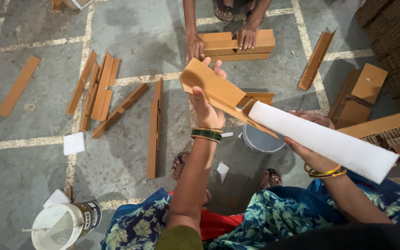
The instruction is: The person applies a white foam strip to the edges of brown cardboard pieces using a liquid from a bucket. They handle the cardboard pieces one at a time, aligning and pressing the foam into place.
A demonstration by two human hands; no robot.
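Partly, the white foam strip [329,143] hides the right hand [309,150].

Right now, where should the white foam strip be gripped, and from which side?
Around its near end, from below, as the right hand does: the white foam strip is long, slanting up-left, its far end tucked into the cardboard angle piece held by the left hand.

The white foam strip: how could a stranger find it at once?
Start at the person's right hand, low on the right. The white foam strip lies across it, one end tucked into a brown cardboard angle. It is the only long white piece; the others are brown.
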